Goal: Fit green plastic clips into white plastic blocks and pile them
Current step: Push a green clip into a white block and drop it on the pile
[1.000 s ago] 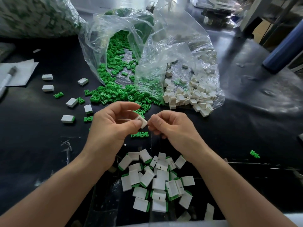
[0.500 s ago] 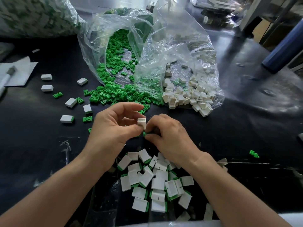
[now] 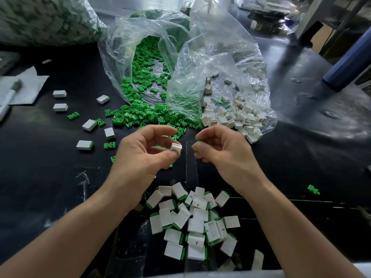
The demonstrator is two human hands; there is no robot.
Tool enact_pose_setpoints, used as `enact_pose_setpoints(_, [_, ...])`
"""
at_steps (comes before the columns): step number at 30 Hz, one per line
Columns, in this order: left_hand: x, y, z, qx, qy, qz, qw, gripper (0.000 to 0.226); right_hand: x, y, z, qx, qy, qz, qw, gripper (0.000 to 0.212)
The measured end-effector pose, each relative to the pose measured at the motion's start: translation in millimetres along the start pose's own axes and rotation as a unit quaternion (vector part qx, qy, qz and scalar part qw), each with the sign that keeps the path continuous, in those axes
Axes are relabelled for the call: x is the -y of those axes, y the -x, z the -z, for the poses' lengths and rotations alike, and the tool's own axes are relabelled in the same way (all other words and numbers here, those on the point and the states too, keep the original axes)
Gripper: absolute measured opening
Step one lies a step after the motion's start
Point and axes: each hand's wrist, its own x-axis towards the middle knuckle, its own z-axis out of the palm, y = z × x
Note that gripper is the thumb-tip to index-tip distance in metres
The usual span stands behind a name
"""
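My left hand (image 3: 144, 157) pinches a small white plastic block (image 3: 176, 147) between thumb and fingers, its open side turned toward the other hand. My right hand (image 3: 224, 155) pinches a green clip (image 3: 197, 144), mostly hidden by the fingertips, a short gap right of the block. Below both hands lies a pile of fitted white blocks with green edges (image 3: 192, 221). Loose green clips (image 3: 144, 115) spill from a clear bag, and loose white blocks (image 3: 234, 117) spill from a second bag beside it.
Clear plastic bags (image 3: 200, 57) lie open at the back of the black table (image 3: 301, 157). Stray blocks (image 3: 84, 145) and clips (image 3: 109, 145) lie at the left. A marker on white paper (image 3: 12, 93) sits far left. One green clip (image 3: 313, 190) lies at the right.
My right hand picked a green clip up from the table below the block and rose level with it. Both hands have drawn slightly apart, and the block has turned in my left fingers.
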Motion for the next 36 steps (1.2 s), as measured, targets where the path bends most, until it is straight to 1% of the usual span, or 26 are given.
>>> enact_pose_setpoints(5, [-0.6,1.2,-1.8,0.011,0.006,-0.003,1.0,0.032,7.8,3.5,0.2,0.001,-0.054,0.015,0.998,0.016])
enact_pose_setpoints(8, [-1.1,1.6,-2.8,0.019,0.003,-0.002,1.0,0.029,10.1,5.3,0.3,0.009,-0.101,0.01,0.995,0.015])
enact_pose_setpoints(10, [-0.8,1.8,-3.0,0.021,0.0,-0.001,1.0,0.027,10.6,6.0,-0.6,0.013,-0.11,0.012,0.994,0.015])
enact_pose_setpoints(15, [-0.1,1.9,-2.1,0.021,-0.005,0.0,1.0,0.025,9.5,6.9,-3.5,0.028,-0.067,0.023,0.997,0.015])
enact_pose_setpoints(21, [0.8,1.6,-1.6,0.024,-0.012,-0.004,1.0,0.026,6.5,6.4,-4.6,0.006,0.005,0.037,0.999,0.018])
enact_pose_setpoints(31, [0.3,1.6,-1.6,0.024,-0.015,-0.005,1.0,0.026,7.6,7.2,-4.7,0.0,0.032,0.033,0.999,0.015])
enact_pose_setpoints(36, [-0.3,2.5,-2.1,0.025,-0.022,-0.004,0.999,0.028,7.1,7.5,-5.9,0.032,0.054,0.04,0.997,0.017])
